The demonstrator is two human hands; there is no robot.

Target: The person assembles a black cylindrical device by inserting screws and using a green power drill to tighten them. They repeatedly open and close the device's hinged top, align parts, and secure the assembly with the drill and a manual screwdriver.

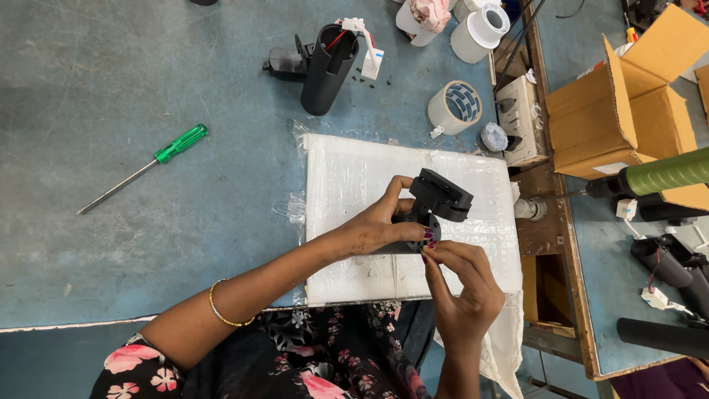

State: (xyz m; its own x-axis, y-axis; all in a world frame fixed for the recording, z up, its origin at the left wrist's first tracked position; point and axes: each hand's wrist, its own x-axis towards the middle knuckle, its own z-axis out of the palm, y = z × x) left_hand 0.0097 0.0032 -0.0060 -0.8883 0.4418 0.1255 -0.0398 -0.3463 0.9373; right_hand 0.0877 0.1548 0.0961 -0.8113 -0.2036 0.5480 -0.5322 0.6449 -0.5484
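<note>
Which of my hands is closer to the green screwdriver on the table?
Left. The left hand holds the black part, on the green screwdriver side; the right hand is farther right.

A worn blue surface [111, 244] carries a green-handled screwdriver [144, 168], a white foam sheet in clear plastic [347, 185], a black tube [328, 69] lying beside scattered small screws [367, 81], and a tape roll [454, 107].

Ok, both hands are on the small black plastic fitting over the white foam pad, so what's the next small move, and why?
Probably press the right hand's fingertips inward. The left hand already grips the small black plastic fitting above the white foam pad, and the right hand pinches at its round lower end; anything pinched there is hidden.
</note>
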